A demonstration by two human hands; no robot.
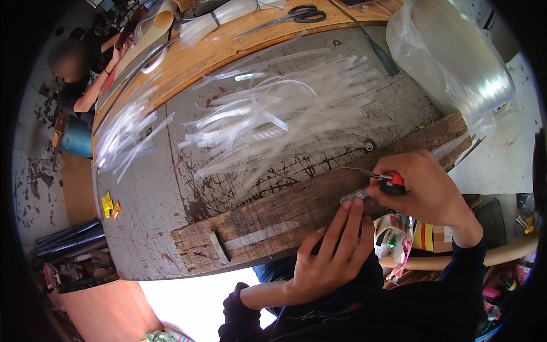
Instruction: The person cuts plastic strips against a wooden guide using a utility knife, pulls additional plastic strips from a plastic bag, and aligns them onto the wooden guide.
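My right hand (419,188) is closed round a small tool (393,181) with a red and black handle. Its thin metal tip points left, just above the long wooden board (262,214). Under my left hand (336,251), a short clear ribbed plastic strip (351,196) lies on the board. The left fingers are stretched out, their tips resting at the strip beside my right hand. Farther left on the board are a pale flat strip (262,234) and a short crosswise bar (219,247).
Beyond the board lies a loose pile of clear plastic strips (285,114), with another bunch (122,134) at left. Scissors (285,20) rest on the wooden ledge. A large clear plastic roll (456,57) stands far right. Small yellow wrappers (107,205) sit near the left edge. Another person (80,80) works far left.
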